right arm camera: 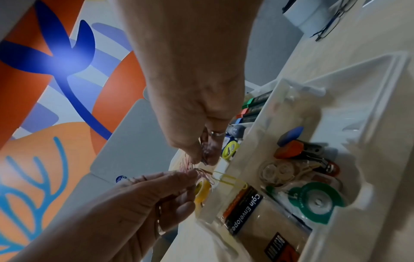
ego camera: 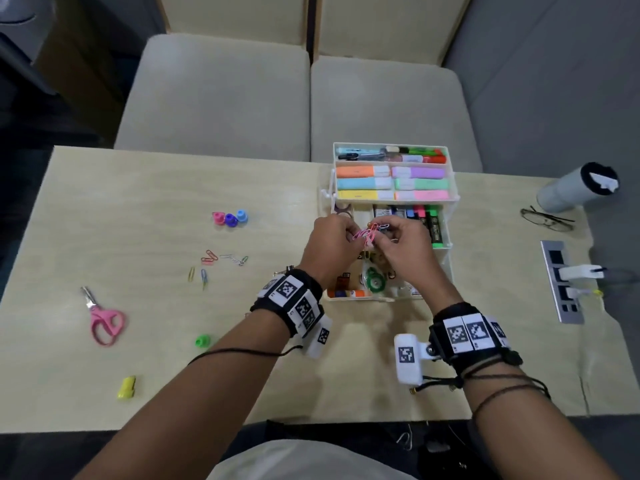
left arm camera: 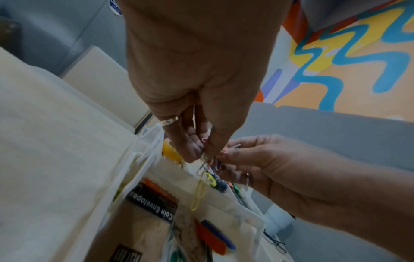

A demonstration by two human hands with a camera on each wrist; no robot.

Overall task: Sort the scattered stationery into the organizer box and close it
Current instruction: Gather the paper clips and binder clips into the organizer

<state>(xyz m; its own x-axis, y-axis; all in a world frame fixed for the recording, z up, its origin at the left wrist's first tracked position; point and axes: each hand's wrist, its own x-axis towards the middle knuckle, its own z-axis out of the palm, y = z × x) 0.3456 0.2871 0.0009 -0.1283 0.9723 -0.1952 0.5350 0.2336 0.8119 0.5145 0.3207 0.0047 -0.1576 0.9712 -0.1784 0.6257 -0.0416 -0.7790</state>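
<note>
A white tiered organizer box (ego camera: 446, 249) stands open on the table, its trays holding highlighters and markers. Above its lower tray both hands meet on a tangle of paper clips (ego camera: 369, 233). My left hand (ego camera: 337, 239) pinches the pink and silver clips, and a yellow paper clip (left arm camera: 198, 193) dangles from its fingertips. My right hand (ego camera: 389, 237) pinches the same bunch (right arm camera: 201, 172) from the other side. Below the clips lie a coin envelope pack (right arm camera: 244, 211) and a green tape dispenser (right arm camera: 315, 200).
Left of the box lie loose paper clips (ego camera: 214, 261), three coloured caps (ego camera: 230, 217), pink scissors (ego camera: 102, 317), a green cap (ego camera: 202, 340) and a yellow cap (ego camera: 127, 387). At the right are a white tumbler (ego camera: 576, 187), glasses (ego camera: 545, 221) and a power socket strip (ego camera: 562, 282).
</note>
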